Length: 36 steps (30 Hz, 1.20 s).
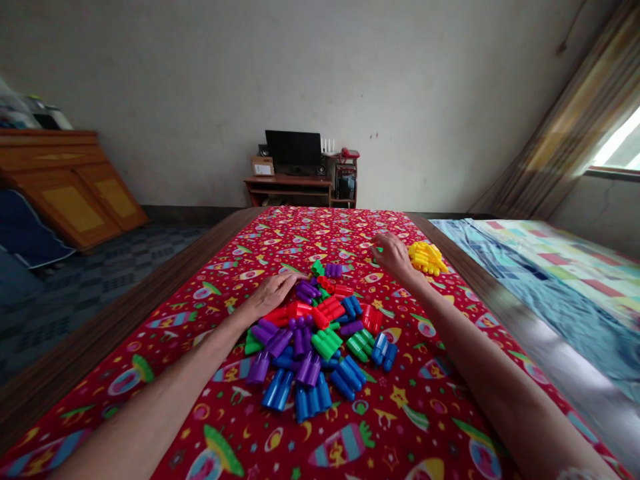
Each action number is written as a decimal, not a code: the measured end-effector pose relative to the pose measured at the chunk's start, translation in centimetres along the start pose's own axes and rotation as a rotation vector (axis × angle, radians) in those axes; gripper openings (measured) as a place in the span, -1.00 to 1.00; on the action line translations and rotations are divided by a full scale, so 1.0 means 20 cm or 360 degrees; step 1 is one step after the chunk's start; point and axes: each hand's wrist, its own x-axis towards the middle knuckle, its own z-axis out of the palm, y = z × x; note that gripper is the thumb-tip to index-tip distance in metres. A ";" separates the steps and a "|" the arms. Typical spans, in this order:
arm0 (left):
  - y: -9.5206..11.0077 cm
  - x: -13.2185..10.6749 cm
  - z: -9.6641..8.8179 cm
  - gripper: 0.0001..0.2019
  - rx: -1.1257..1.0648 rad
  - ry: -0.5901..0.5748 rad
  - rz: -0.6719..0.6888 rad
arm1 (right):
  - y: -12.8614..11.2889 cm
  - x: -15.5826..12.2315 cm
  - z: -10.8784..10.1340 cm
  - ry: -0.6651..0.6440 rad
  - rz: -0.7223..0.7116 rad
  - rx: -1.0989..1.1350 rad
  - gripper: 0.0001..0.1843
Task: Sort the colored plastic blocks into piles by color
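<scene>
A heap of plastic building blocks in purple, red, green and blue lies on a red patterned cloth. My left hand (275, 292) rests at the heap's far left side, fingers stretched toward a purple block (307, 291); I see nothing held in it. Beneath its wrist side is a red block (278, 315). My right hand (393, 253) is beyond the heap on the right, fingers loosely bent and apart, with nothing visible in them. Just right of it sits a separate pile of yellow blocks (427, 258). Closest to me are several blue blocks (313, 400).
The cloth (240, 440) covers most of a long table with brown wooden edges (450, 247). A bed (565, 287) stands to the right, a wooden cabinet (75, 187) to the left. A desk with a monitor (293, 149) is against the far wall.
</scene>
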 end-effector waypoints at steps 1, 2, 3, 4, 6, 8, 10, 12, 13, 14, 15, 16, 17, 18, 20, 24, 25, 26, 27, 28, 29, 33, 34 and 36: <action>0.00 0.00 0.00 -0.41 -0.0008 -0.0004 0.0002 | -0.06 0.01 0.01 -0.0040 -0.0157 0.0095 -0.66; 0.00 0.00 0.00 -0.41 -0.0013 -0.0003 0.0003 | -0.13 0.03 0.02 -0.0119 -0.0335 0.0169 -0.64; 0.00 0.00 0.00 -0.40 -0.0014 -0.0004 0.0001 | -0.20 0.04 0.04 -0.0221 -0.0525 0.0215 -0.59; 0.00 0.00 0.00 -0.40 -0.0013 -0.0006 -0.0005 | -0.26 0.05 0.07 -0.0335 -0.0713 0.0231 -0.54; 0.00 0.00 0.00 -0.38 -0.0005 0.0005 -0.0021 | -0.37 0.07 0.13 -0.0544 -0.1028 0.0211 -0.44; 0.01 0.00 0.00 -0.36 0.0001 0.0002 -0.0033 | -0.44 0.09 0.19 -0.0689 -0.1158 0.0193 -0.43; 0.01 -0.01 0.00 -0.35 0.0001 -0.0011 -0.0040 | -0.45 0.10 0.22 -0.0712 -0.1055 0.0154 -0.50; 0.00 -0.01 -0.01 -0.35 -0.0001 -0.0018 -0.0049 | -0.42 0.10 0.21 -0.0642 -0.0832 0.0066 -0.59; 0.00 -0.01 -0.01 -0.36 0.0000 -0.0018 -0.0054 | -0.40 0.11 0.19 -0.0584 -0.0711 0.0021 -0.64; 0.00 -0.01 -0.01 -0.36 0.0002 -0.0019 -0.0056 | -0.36 0.11 0.17 -0.0522 -0.0606 -0.0003 -0.68; -0.01 -0.01 -0.01 -0.36 0.0008 -0.0016 -0.0056 | -0.33 0.12 0.14 -0.0467 -0.0532 0.0009 -0.72; -0.01 -0.01 -0.01 -0.36 0.0015 -0.0017 -0.0056 | -0.29 0.13 0.12 -0.0437 -0.0492 0.0059 -0.75; -0.01 -0.01 -0.01 -0.37 0.0017 -0.0024 -0.0056 | -0.25 0.14 0.09 -0.0443 -0.0484 0.0141 -0.77; -0.01 -0.01 -0.01 -0.37 0.0008 -0.0035 -0.0060 | -0.22 0.14 0.07 -0.0480 -0.0497 0.0242 -0.79; -0.01 -0.01 0.00 -0.35 -0.0072 -0.0023 -0.0080 | -0.18 0.15 0.04 -0.0611 -0.0566 0.0436 -0.81; 0.01 -0.01 0.02 -0.19 -0.0372 0.0083 -0.0115 | -0.25 0.13 0.04 -0.0675 -0.0752 0.0487 -0.83; 0.01 -0.01 0.02 -0.17 -0.0387 0.0083 -0.0128 | -0.29 0.12 0.05 -0.0659 -0.0813 0.0467 -0.84; 0.02 -0.01 0.02 -0.17 -0.0368 0.0066 -0.0152 | -0.33 0.10 0.05 -0.0639 -0.0870 0.0450 -0.85; 0.03 -0.01 0.01 -0.20 -0.0322 0.0044 -0.0185 | -0.38 0.09 0.05 -0.0627 -0.0921 0.0436 -0.85; 0.03 -0.01 0.01 -0.24 -0.0265 0.0026 -0.0219 | -0.42 0.07 0.05 -0.0620 -0.0962 0.0419 -0.84; 0.04 -0.01 0.01 -0.29 -0.0210 0.0017 -0.0244 | -0.45 0.06 0.05 -0.0619 -0.0987 0.0391 -0.83; 0.06 0.00 0.01 -0.39 -0.0066 0.0096 -0.0226 | -0.48 0.04 0.01 -0.0597 -0.0923 0.0211 -0.80; 0.06 0.00 0.01 -0.40 -0.0038 0.0101 -0.0210 | -0.47 0.05 0.01 -0.0599 -0.0901 0.0161 -0.80; 0.06 -0.01 0.02 -0.43 0.0011 0.0126 -0.0204 | -0.44 0.06 0.01 -0.0614 -0.0878 0.0050 -0.81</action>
